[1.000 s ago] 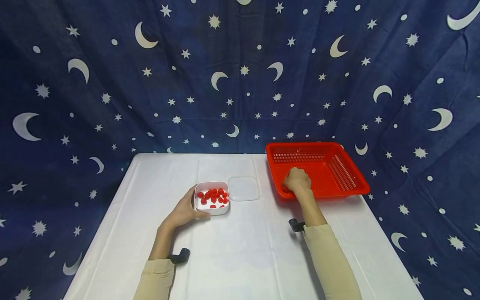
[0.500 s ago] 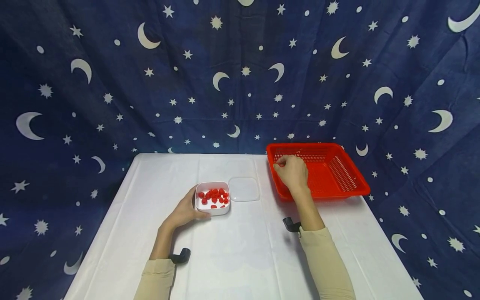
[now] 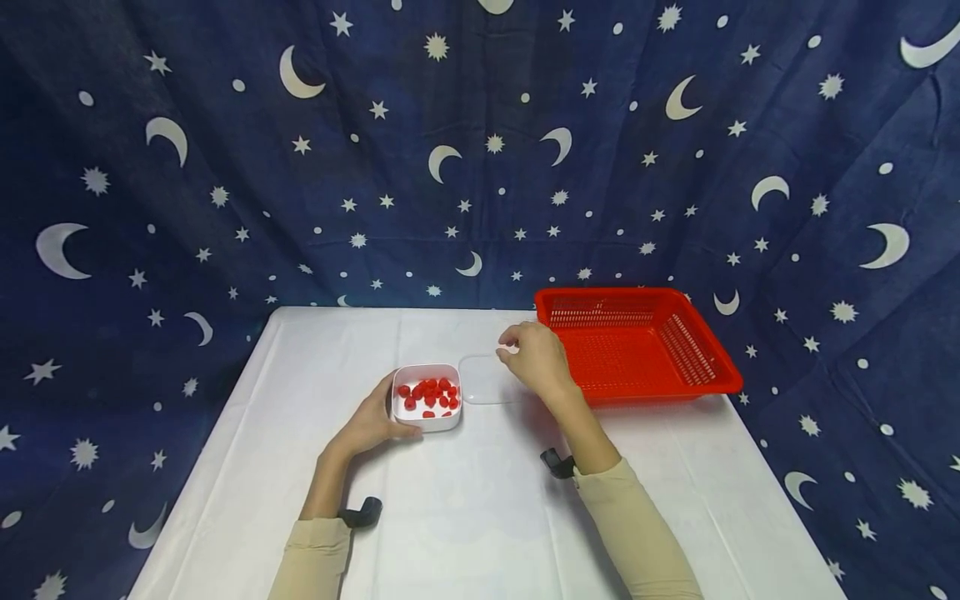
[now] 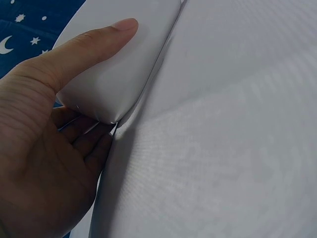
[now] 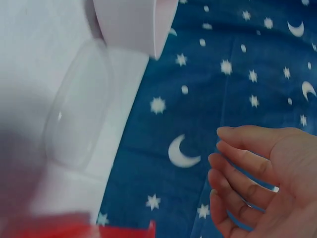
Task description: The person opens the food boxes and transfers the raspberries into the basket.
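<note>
- Container, white and square-cornered, sits on the white-covered table, left of centre; small red berries lie scattered inside.
- Left hand grips its left side, thumb along the near wall.
- Right hand is raised, fingers loosely curved, with nothing visible between thumb and fingertips.
- Clear lid lies flat just beside the container, between it and the right hand, which covers the lid's far right corner from the head view.
- Red perforated basket stands farther right, near the back edge; the right hand overlaps its left side.
- Dark blue curtain with pale moons and stars hangs behind.
- Beige sleeves cover both forearms.
</note>
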Available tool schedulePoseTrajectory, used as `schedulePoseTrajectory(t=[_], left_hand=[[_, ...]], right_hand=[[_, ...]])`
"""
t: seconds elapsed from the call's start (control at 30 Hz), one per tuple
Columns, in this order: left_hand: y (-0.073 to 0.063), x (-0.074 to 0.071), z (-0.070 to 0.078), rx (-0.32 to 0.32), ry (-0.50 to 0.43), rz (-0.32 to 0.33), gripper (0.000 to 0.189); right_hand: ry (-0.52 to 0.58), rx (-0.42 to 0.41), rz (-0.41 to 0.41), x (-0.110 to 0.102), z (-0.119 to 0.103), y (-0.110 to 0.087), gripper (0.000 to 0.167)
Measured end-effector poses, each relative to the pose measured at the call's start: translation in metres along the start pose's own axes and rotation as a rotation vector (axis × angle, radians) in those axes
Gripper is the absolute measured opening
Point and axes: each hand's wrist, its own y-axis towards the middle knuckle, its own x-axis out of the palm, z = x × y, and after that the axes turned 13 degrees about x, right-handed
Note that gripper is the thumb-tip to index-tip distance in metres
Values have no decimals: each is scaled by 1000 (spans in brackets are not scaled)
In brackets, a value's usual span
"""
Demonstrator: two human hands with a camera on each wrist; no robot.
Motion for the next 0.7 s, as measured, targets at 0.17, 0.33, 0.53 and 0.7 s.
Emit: schedulePoseTrajectory(t=[0.17, 0.33, 0.53, 0.7], left_hand=[[1, 0, -1, 2, 27, -4, 132], [1, 0, -2, 33, 29, 4, 131], [0, 0, -2, 17, 24, 1, 132], [-1, -1, 0, -5, 21, -4, 131]], right_hand=[[-46, -81, -64, 19, -20, -6, 15], [-81, -174, -147, 36, -35, -12, 16], [-136, -245, -209, 61, -43, -17, 17], [-203, -277, -202, 78, -42, -20, 16]])
